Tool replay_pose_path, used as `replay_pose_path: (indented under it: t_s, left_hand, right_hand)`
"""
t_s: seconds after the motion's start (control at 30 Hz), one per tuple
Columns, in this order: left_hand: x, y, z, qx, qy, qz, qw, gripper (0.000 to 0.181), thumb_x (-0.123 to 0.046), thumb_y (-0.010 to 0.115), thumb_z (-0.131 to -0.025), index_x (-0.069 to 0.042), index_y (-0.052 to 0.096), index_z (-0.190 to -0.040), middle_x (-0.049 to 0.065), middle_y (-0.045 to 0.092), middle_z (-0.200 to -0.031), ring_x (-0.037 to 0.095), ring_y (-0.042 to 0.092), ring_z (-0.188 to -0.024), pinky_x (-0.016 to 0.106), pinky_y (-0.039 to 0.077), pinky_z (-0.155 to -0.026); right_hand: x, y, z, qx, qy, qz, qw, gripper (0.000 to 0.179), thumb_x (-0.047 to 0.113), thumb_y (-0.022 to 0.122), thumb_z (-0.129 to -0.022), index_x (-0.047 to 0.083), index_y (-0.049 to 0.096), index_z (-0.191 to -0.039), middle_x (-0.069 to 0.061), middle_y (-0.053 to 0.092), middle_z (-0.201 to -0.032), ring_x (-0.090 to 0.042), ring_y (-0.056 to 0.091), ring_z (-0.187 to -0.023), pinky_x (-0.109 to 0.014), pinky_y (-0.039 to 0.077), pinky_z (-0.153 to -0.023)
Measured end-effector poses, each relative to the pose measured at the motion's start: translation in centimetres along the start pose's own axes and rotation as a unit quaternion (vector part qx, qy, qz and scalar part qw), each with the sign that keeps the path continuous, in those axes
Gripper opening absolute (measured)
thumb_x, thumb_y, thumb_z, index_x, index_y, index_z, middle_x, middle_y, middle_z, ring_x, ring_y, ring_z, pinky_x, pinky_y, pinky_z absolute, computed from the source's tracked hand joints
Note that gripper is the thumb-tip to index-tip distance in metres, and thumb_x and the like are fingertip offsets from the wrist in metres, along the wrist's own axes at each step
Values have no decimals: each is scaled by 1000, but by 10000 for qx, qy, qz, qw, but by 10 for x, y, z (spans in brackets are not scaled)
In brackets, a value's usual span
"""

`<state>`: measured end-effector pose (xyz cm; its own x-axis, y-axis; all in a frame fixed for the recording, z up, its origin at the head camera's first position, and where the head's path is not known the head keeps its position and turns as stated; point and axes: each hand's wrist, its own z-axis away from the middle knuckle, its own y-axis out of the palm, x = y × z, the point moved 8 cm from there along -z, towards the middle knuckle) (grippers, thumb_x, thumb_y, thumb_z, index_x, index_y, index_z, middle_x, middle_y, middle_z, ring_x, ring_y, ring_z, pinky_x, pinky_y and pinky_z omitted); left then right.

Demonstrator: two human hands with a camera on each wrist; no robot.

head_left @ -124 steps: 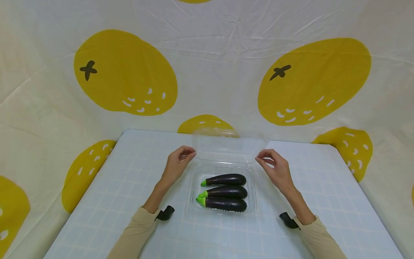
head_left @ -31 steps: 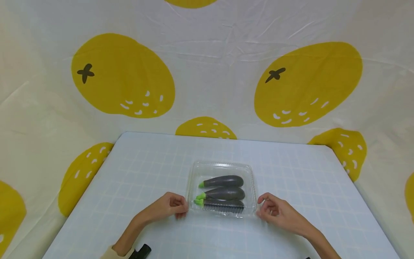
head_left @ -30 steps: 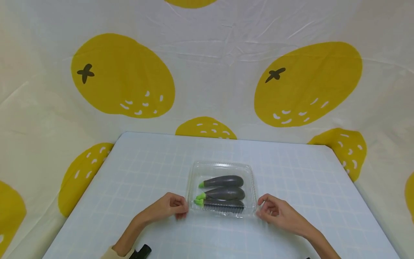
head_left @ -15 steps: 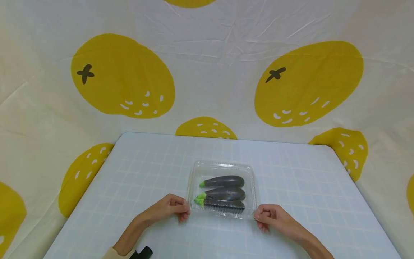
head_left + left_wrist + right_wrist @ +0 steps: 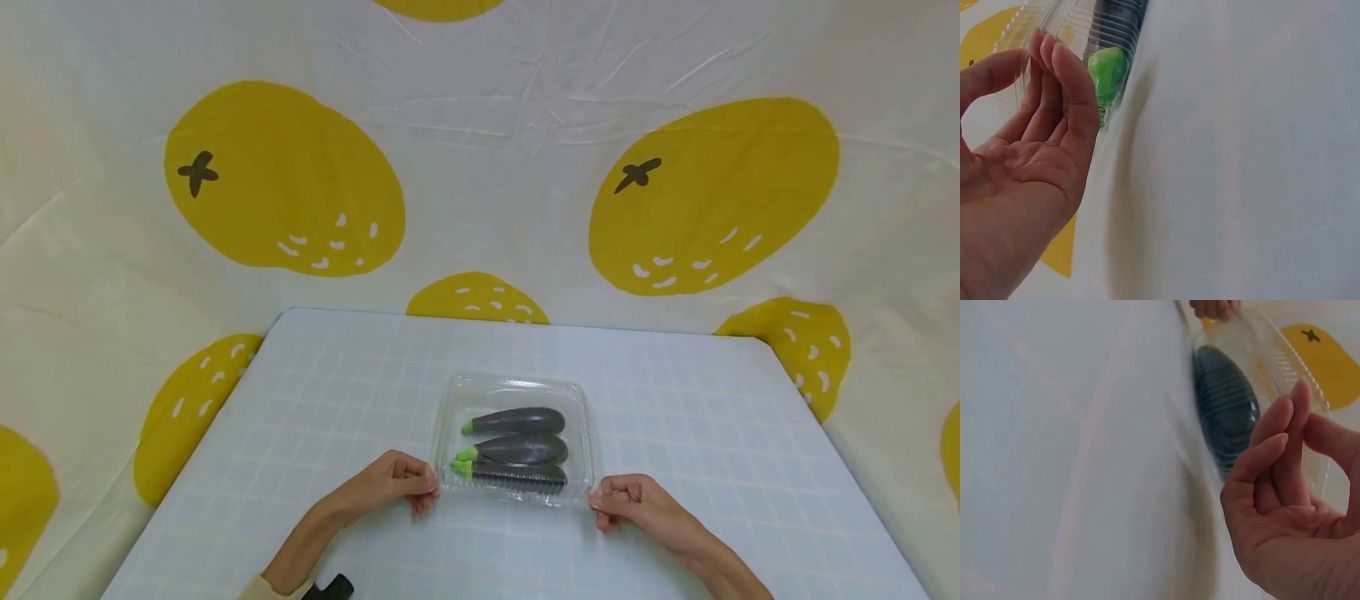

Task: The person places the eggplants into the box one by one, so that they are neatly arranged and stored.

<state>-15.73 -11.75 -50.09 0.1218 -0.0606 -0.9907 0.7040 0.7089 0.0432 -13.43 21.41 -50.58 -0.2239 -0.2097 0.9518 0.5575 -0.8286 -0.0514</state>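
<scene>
A clear plastic clamshell container (image 5: 577, 417) lies on the table with its ribbed lid down over the base. Through the lid show three dark eggplants (image 5: 525, 449) with green stem ends pointing left, one behind another. My left hand (image 5: 405, 482) pinches the rim at the container's front left corner between thumb and fingers. At the front right corner, my right hand (image 5: 637, 507) pinches the rim the same way. The left wrist view shows a green stem end (image 5: 1107, 74) beside my fingertips, and the right wrist view an eggplant's rounded end (image 5: 1227, 400).
A pale blue checked cloth (image 5: 360, 367) covers the table. Behind it hangs a white curtain (image 5: 495, 192) printed with large yellow fruit. A black wrist camera (image 5: 333, 587) sits at my left sleeve.
The lid has swung from raised at the back to down over the eggplants. Both hands came forward with it. Lately my right hand moved nearer and left, its fingers closing on the corner.
</scene>
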Motion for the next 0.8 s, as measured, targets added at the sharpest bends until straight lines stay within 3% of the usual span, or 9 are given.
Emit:
replay_pose_path:
  t_s: [0.23,0.5,0.7,0.8]
  left_hand:
    - [2,-3,-2,-115,-121,-10,9999,35,-15,61,-104,19,66,-101,6,70,-86,10,64,-74,23,57,-70]
    - [3,-9,1,-215,-174,-297,9992,36,-21,62,-104,15,68,-106,14,70,-90,13,64,-76,26,59,-72]
    - [1,-21,4,-568,-147,-758,9954,32,-23,63,-104,7,70,-105,22,68,-90,19,66,-75,32,60,-71]
    - [-2,-28,6,-766,-70,-966,9923,30,-23,62,-105,6,70,-103,20,68,-88,21,66,-75,32,60,-71]
  right_hand:
    - [0,3,-2,99,-226,22,9997,38,19,58,-106,-18,60,-100,3,66,-81,-5,58,-76,-23,52,-71]
    - [0,-1,-2,24,-136,359,9993,36,24,58,-106,-11,64,-104,4,61,-76,-5,56,-72,-25,51,-71]
    - [1,-8,-2,-184,-182,761,9968,34,27,58,-107,-6,65,-100,3,61,-73,-7,58,-70,-28,51,-71]
    - [2,-14,-1,-447,-262,876,9948,32,26,59,-106,-5,65,-100,2,62,-73,-9,59,-69,-28,53,-68]
